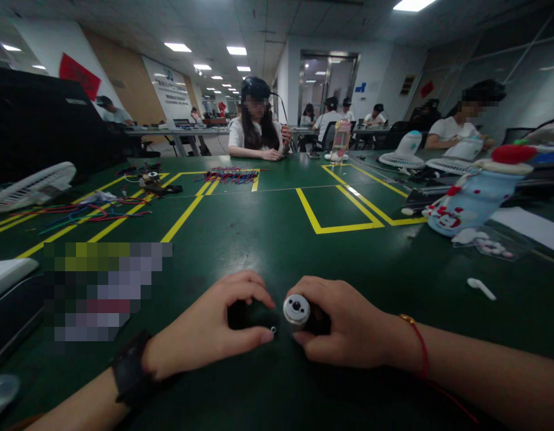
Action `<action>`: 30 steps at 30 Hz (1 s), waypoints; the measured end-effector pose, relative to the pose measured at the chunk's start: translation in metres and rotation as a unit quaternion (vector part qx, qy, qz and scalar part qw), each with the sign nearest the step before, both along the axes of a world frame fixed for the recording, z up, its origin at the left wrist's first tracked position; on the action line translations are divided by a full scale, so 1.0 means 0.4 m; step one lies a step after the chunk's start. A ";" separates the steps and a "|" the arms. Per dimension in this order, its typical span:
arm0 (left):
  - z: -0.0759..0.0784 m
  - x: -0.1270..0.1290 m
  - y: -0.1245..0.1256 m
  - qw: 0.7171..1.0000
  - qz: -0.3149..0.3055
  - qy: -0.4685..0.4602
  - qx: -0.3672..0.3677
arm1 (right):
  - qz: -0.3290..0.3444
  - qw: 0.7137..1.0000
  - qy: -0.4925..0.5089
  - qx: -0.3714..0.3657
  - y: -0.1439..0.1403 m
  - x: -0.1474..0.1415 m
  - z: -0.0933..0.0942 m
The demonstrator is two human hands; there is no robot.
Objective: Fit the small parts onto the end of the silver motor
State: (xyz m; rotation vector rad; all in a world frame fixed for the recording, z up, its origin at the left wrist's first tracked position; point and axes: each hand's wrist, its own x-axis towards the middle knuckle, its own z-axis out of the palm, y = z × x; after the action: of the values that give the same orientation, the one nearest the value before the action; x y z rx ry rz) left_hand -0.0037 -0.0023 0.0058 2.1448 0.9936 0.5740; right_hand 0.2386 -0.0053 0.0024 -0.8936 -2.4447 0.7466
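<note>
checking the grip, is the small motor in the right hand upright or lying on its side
On its side: the motor lies in the right hand, round end facing the camera.

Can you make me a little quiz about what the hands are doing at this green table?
1. True or false: the right hand holds a small motor with a silver round end.
2. What lies on the table far behind the left hand? A) a bundle of wires B) a pizza C) a football
3. Fill in: the right wrist wears a thin ____ string.

Key: 1 true. 2 A. 3 red.
</note>
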 end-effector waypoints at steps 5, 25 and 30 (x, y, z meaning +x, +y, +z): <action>0.006 0.022 -0.011 1.000 -0.014 -0.003 0.026 | -0.001 1.000 0.004 0.002 0.000 0.000 -0.001; 0.014 0.033 -0.006 0.978 0.181 -0.107 -0.013 | 0.007 1.000 -0.013 0.020 0.001 -0.006 0.003; -0.035 -0.018 0.047 0.905 0.286 -0.281 -0.143 | 0.006 1.000 -0.012 0.006 0.002 -0.004 0.005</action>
State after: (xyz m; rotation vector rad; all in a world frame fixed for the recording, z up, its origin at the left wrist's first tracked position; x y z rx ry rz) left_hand -0.0110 0.0165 -0.0083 1.2876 1.2629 1.1665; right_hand 0.2369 -0.0047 0.0043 -0.8904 -2.4750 0.7296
